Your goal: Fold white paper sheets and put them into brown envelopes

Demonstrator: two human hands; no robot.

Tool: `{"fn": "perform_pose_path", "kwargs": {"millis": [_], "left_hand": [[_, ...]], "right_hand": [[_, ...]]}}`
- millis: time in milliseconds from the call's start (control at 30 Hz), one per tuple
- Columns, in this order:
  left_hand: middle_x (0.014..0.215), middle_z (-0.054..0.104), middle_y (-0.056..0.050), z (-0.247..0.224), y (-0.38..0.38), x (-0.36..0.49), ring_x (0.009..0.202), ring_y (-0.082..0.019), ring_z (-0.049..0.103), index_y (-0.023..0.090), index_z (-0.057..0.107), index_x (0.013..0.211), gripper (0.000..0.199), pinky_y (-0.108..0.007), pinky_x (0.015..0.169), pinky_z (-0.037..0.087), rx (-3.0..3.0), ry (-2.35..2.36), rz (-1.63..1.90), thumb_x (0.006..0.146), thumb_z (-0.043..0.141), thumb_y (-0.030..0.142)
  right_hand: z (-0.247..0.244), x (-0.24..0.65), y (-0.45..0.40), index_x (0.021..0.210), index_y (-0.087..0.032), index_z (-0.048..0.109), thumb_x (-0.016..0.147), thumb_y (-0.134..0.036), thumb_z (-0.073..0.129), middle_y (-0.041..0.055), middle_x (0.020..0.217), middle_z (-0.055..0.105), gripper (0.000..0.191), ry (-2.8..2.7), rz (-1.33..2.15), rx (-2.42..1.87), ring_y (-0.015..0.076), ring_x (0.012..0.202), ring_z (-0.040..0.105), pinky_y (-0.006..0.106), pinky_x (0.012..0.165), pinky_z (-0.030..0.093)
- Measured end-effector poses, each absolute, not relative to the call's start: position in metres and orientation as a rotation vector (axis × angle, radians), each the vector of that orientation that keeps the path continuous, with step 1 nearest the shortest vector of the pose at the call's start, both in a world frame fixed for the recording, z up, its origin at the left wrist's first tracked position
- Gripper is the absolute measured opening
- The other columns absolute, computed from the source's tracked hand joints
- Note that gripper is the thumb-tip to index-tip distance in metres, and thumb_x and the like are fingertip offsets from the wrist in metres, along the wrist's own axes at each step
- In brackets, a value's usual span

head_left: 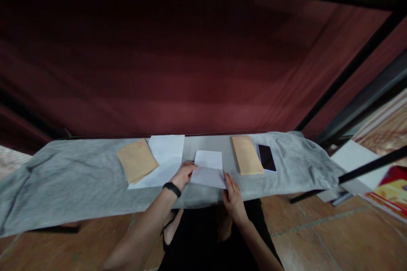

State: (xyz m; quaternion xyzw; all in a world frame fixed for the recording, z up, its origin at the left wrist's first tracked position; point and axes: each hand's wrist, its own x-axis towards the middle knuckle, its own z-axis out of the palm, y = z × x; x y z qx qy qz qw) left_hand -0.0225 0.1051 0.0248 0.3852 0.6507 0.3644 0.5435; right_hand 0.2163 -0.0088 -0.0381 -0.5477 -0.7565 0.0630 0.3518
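A white sheet of paper lies on the grey cloth in front of me, with a fold line across its middle. My left hand, a black band on its wrist, pinches the paper's left edge near that fold. At the lower right corner, my right hand rests against the edge with fingers stretched out and the thumb apart. Larger white sheets lie left of my left hand, partly covered by a stack of brown envelopes. To the right sits another stack of brown envelopes.
A smartphone lies beside the right envelopes. Grey cloth covers the long narrow bench, rumpled at both ends. Behind it hangs a dark red curtain between black frame bars. White boxes stand at the right.
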Motion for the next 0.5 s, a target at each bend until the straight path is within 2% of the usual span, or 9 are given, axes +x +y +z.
{"fn": "perform_pose_path", "kwargs": {"millis": [100, 300, 400, 500], "left_hand": [[0.057, 0.064, 0.002, 0.022, 0.099, -0.018, 0.053, -0.017, 0.061, 0.016, 0.062, 0.071, 0.023, -0.026, 0.052, 0.047, 0.876, 1.538, 0.873, 0.053, 0.073, 0.023], [0.056, 0.062, 0.003, 0.018, 0.09, -0.021, 0.05, -0.014, 0.057, 0.015, 0.064, 0.071, 0.022, -0.023, 0.047, 0.04, 0.933, 1.535, 0.887, 0.053, 0.073, 0.024], [0.065, 0.066, 0.001, 0.014, 0.082, -0.025, 0.057, -0.016, 0.061, 0.015, 0.067, 0.082, 0.022, -0.025, 0.052, 0.045, 1.019, 1.551, 0.937, 0.064, 0.067, 0.028], [0.078, 0.068, -0.001, 0.009, 0.07, -0.029, 0.075, -0.018, 0.066, 0.018, 0.068, 0.098, 0.026, -0.028, 0.068, 0.052, 1.123, 1.599, 1.029, 0.076, 0.056, 0.024]], "right_hand": [[-0.037, 0.219, -0.004, 0.158, -0.027, 0.023, 0.088, -0.012, 0.043, 0.0077, 0.155, 0.041, 0.075, -1.943, 0.205, -1.407, 0.0265, 0.139, 0.044, 0.05, 0.109, 0.045], [-0.035, 0.228, 0.013, 0.136, -0.026, 0.06, 0.076, 0.001, 0.043, 0.0057, 0.137, 0.062, 0.069, -1.972, 0.35, -1.314, 0.0243, 0.129, 0.055, 0.048, 0.107, 0.047], [-0.033, 0.228, 0.02, 0.128, -0.026, 0.066, 0.079, -0.001, 0.044, 0.006, 0.129, 0.067, 0.059, -1.933, 0.406, -1.318, 0.0241, 0.121, 0.061, 0.048, 0.103, 0.05], [-0.031, 0.227, 0.027, 0.125, -0.027, 0.068, 0.083, -0.005, 0.046, 0.0053, 0.125, 0.07, 0.052, -1.927, 0.392, -1.337, 0.024, 0.117, 0.064, 0.047, 0.101, 0.051]]}}
